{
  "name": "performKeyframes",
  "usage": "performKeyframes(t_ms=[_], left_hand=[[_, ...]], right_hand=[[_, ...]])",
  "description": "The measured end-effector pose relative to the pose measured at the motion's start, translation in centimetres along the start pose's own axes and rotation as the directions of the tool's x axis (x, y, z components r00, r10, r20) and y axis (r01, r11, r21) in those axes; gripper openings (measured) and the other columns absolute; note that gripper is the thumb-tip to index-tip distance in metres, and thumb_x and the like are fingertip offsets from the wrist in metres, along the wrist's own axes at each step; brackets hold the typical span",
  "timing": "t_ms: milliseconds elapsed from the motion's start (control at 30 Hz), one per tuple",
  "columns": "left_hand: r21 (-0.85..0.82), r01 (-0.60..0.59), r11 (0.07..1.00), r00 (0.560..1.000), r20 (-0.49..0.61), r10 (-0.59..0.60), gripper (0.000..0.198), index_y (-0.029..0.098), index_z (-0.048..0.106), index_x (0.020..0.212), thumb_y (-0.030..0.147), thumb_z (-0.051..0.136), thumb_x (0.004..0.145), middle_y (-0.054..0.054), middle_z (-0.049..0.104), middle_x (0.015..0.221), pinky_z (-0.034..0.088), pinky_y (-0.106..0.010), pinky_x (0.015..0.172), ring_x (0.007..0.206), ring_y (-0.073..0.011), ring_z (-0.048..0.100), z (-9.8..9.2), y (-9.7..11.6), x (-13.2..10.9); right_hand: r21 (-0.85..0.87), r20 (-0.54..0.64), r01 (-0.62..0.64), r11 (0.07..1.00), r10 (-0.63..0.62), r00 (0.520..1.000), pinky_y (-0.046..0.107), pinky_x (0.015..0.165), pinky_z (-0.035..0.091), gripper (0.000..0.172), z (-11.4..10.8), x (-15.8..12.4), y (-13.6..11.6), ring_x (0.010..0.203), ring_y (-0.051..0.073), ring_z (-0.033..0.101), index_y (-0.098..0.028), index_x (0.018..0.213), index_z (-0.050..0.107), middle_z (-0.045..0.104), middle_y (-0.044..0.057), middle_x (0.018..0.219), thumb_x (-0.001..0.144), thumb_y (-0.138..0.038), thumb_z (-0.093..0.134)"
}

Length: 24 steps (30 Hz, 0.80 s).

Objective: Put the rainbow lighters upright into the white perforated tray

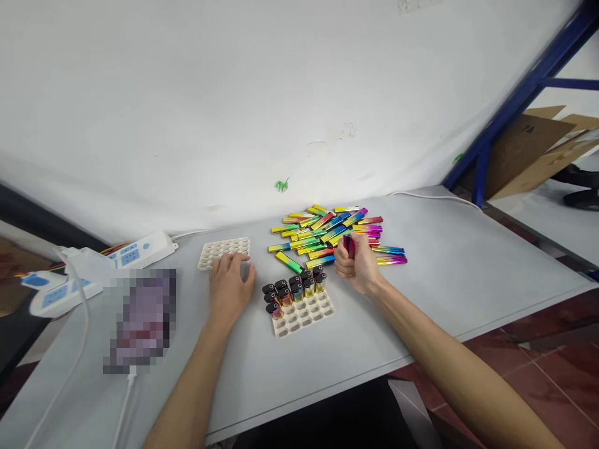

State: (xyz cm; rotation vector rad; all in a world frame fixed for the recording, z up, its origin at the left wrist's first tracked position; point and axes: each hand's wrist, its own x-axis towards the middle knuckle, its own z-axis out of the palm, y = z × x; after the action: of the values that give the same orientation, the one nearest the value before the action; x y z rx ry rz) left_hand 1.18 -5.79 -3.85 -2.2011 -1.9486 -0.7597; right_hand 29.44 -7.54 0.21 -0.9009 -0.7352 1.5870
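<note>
My right hand (356, 262) is closed in a fist around a dark red lighter (349, 245), most of it hidden by the fingers. It is over the right front side of a loose pile of shiny rainbow-coloured lighters (322, 234). Palm down, my left hand (231, 280) lies with fingers spread over the near edge of a white tray with oval slots (223, 248). Between my hands sits a second white slotted tray (304, 321). Several black-topped lighters (296, 290) stand upright in its back and left slots, with bare slots at the front.
On the left are a white power strip (126, 252), a blurred-out object (143, 318) and a white cable (124, 399). A white wall (234, 112) closes off the table's (444, 268) back. Cardboard boxes (528, 146) stand behind a blue metal frame (505, 106) at right.
</note>
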Motion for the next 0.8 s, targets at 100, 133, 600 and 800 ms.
performKeyframes(t_ms=[100, 133, 600, 800], left_hand=[[-0.003, 0.0, 1.0, 1.0, -0.003, 0.0, 0.027, 0.018, 0.066, 0.11, 0.029, 0.051, 0.09, -0.011, 0.064, 0.112, 0.042, -0.047, 0.101, 0.112, -0.0317, 0.053, 0.0, 0.0, 0.0], [-0.004, -0.001, 1.0, 1.0, -0.004, 0.001, 0.027, 0.018, 0.066, 0.11, 0.029, 0.051, 0.09, -0.012, 0.064, 0.112, 0.042, -0.047, 0.101, 0.112, -0.0316, 0.053, -0.1, 0.0, 0.0], [0.0, -0.002, 1.0, 1.0, -0.001, 0.002, 0.027, 0.018, 0.067, 0.11, 0.029, 0.051, 0.091, -0.012, 0.064, 0.111, 0.043, -0.047, 0.098, 0.11, -0.0325, 0.053, -0.1, 0.1, 0.0], [-0.007, -0.002, 1.0, 1.0, -0.005, 0.002, 0.027, 0.018, 0.067, 0.109, 0.029, 0.051, 0.091, -0.012, 0.065, 0.112, 0.043, -0.047, 0.097, 0.11, -0.0328, 0.052, 0.0, 0.0, 0.0]], right_hand=[[-0.009, -0.011, -0.001, 1.0, 0.001, 1.0, 0.02, 0.037, 0.01, 0.046, 0.0, 0.0, 0.0, 0.042, 0.008, 0.006, -0.022, 0.056, 0.038, 0.014, -0.009, 0.048, 0.095, -0.048, 0.036], [-0.016, -0.012, -0.002, 1.0, 0.002, 1.0, 0.02, 0.037, 0.01, 0.047, 0.0, 0.0, 0.0, 0.042, 0.008, 0.006, -0.022, 0.057, 0.037, 0.014, -0.009, 0.048, 0.094, -0.049, 0.037], [-0.664, 0.078, 0.433, 0.61, -0.52, 0.851, 0.027, 0.064, 0.044, 0.028, -0.9, -0.9, -1.1, 0.072, 0.014, 0.053, -0.021, 0.086, 0.063, 0.059, 0.0, 0.083, 0.085, -0.048, 0.068], [-0.704, 0.169, 0.502, 0.503, -0.568, 0.806, 0.031, 0.068, 0.053, 0.021, 0.9, -7.2, -3.2, 0.07, 0.015, 0.061, -0.024, 0.101, 0.064, 0.065, 0.001, 0.081, 0.088, -0.038, 0.07]])
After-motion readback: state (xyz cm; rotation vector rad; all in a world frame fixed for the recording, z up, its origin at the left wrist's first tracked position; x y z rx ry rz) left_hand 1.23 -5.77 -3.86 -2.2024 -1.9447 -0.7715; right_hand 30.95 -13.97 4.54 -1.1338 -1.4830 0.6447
